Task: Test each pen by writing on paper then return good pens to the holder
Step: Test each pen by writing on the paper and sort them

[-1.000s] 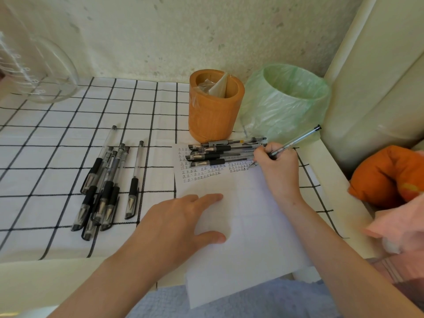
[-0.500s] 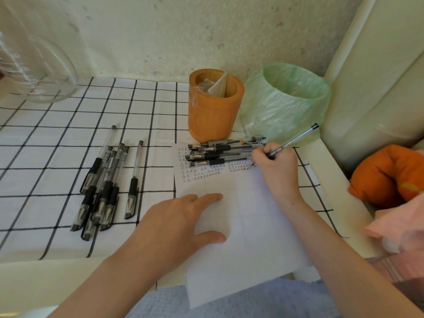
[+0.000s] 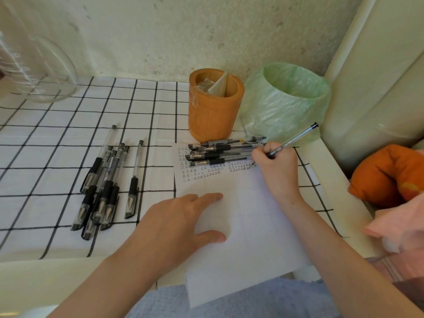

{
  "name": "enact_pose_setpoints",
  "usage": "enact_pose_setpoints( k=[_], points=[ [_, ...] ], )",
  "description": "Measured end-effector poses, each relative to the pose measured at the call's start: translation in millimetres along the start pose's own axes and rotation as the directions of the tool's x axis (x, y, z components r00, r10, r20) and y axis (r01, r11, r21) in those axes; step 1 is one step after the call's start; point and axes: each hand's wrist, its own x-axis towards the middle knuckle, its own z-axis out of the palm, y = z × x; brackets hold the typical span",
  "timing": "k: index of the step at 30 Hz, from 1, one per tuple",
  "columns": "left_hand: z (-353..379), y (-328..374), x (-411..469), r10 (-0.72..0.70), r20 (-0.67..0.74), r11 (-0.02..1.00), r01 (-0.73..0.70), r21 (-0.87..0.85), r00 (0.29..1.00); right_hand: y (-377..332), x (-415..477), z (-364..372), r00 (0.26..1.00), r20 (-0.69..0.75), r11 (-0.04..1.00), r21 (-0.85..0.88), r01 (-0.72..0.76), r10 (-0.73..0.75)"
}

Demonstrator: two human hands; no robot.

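paper, a white sheet (image 3: 252, 226) lying across the lower middle of the frame, carries rows of small handwritten marks near its top edge. the right hand (image 3: 277, 166) has its fingers curled round a clear-barrelled pen with a dark end cap (image 3: 296, 137); the tip is down on the sheet at the end of a row of marks and the barrel slants up toward the right. the left hand (image 3: 183, 221) lies flat on the paper, fingers straight and a little spread, holding nothing. a row of black-gripped pens (image 3: 220, 152) lies across the top of the sheet, just left of the writing hand. behind them, in the upper middle, stands the orange cylindrical holder (image 3: 213, 111) with crumpled clear wrapping inside. a second bunch of black-gripped pens (image 3: 103, 184) lies at centre left on the white cloth with black grid lines (image 3: 57, 157), well apart from the holder. a bin lined with a pale green plastic bag (image 3: 284, 104) stands just right of the holder, a clear glass vessel (image 3: 39, 72) sits at the upper left, and an orange cushion (image 3: 385, 177) shows at the right edge.
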Motion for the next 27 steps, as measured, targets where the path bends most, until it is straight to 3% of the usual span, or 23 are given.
enact_pose_setpoints(
  k=[22, 24, 27],
  points=[
    [-3, 2, -1, 0.019, -0.019, 1.000, -0.020, -0.020, 1.000, -1, -1, -2, 1.000, 0.005, 1.000, -0.017, -0.020, 0.020],
    [-3, 2, -3, 0.032, -0.085, 0.994, -0.041, -0.102, 0.996, -2, 0, -3, 0.995, -0.020, 0.995, 0.028, -0.093, 0.094],
    [-3, 0, -3, 0.002, -0.160, 0.934, -0.059, -0.351, 0.987, -16, 4, -9, 0.972, -0.043, 0.944, 0.254, -0.212, 0.229]
  ],
)
